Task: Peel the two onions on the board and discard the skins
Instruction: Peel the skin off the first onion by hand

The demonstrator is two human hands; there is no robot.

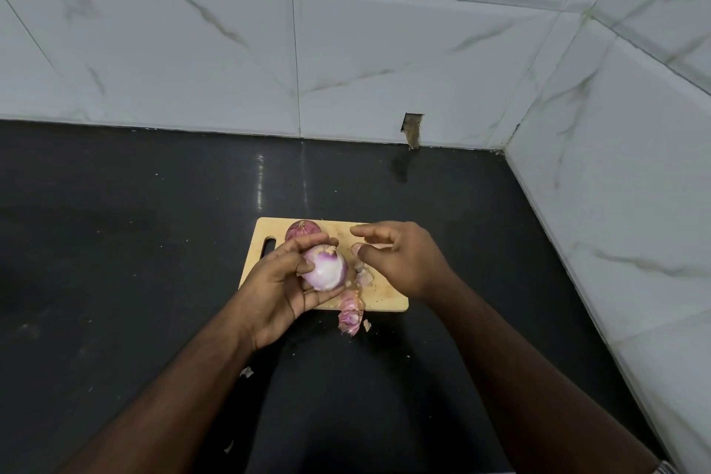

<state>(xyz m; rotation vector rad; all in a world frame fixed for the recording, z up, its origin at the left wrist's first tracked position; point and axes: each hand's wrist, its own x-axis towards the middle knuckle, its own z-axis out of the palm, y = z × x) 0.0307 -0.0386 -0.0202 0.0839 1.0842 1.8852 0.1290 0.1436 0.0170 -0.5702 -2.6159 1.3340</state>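
A dark, glossy counter carries a wooden cutting board under both hands. A clump of onion skin lies over the board's near edge, just below the left hand. Small skin scraps lie on the counter beside the left forearm.

The left hand covers the left side and the underside of the peeled onion, so how the fingers lie behind it cannot be seen. The second onion is half hidden behind this hand; only its upper part shows. The cutting board is covered in its middle by both hands. Under the right hand something pale shows between the fingers, too blurred to tell if it is a piece of skin. Small pale bits lie on the counter, too small to name. Both forearms are cut off by the lower edge.
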